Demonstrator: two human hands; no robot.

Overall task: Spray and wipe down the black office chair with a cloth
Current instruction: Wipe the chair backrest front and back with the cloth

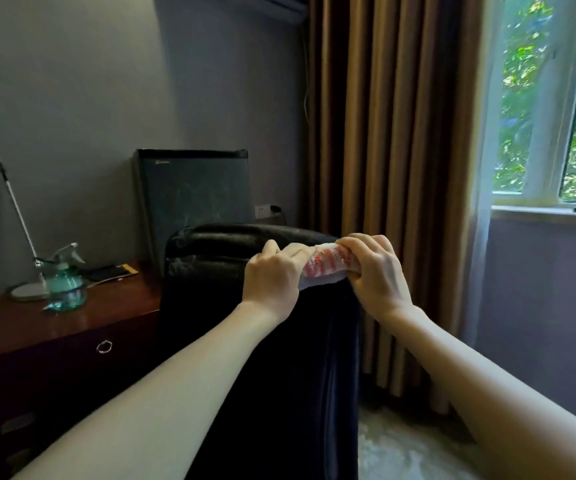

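Observation:
The black office chair (pixel 252 341) stands in front of me with its back toward me, the padded headrest at the top. A white cloth with a red pattern (pixel 324 268) is bunched into a roll at the upper right of the chair back. My left hand (pixel 274 275) grips its left end and my right hand (pixel 373 268) grips its right end, fingers curled round it. A teal spray bottle (pixel 65 282) stands on the wooden desk (pixel 72 327) to the left, away from both hands.
A lamp base and slanted pole (pixel 20 237) sit on the desk beside the bottle, with a dark phone-like item behind. A black mini fridge (pixel 193 192) stands behind the chair. Brown curtains (pixel 390 168) and a window (pixel 553 98) are on the right.

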